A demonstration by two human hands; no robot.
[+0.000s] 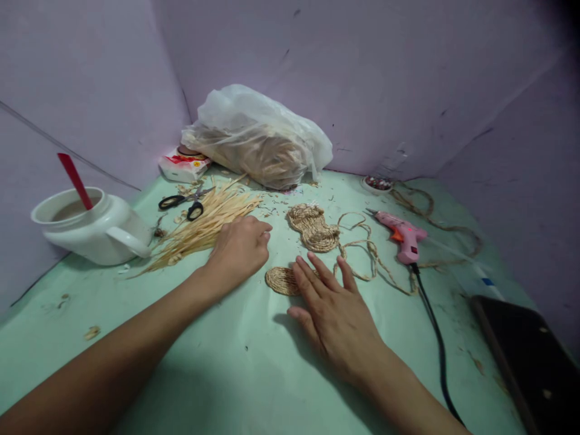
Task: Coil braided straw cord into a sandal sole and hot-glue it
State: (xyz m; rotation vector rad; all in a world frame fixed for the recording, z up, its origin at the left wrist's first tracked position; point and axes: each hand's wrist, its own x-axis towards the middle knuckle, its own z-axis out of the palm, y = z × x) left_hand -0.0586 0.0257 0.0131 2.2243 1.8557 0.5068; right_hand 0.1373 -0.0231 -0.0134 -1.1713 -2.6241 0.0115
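Observation:
My right hand (335, 314) is open, its fingers spread over a small oval of coiled, braided fibre (281, 281). The fingertips cover the oval's right end. To the left, my left hand (242, 244) rests with curled fingers at the edge of a bundle of pale straw strips (203, 226); what its fingers hold, if anything, is hidden. Just beyond my right hand lies a braided fibre piece (313, 226) shaped like a shoe sole, narrower in the middle. A loose thin braid (374, 254) loops out to its right.
Black-handled scissors (186, 202) lie by the straw, near a white pitcher (111, 235) with a red stick in it. A plastic bag (263, 139) and small box (183, 166) stand behind. On the right are a pink glue gun (401, 235) with a black cord, and a phone-like dark object (525, 362).

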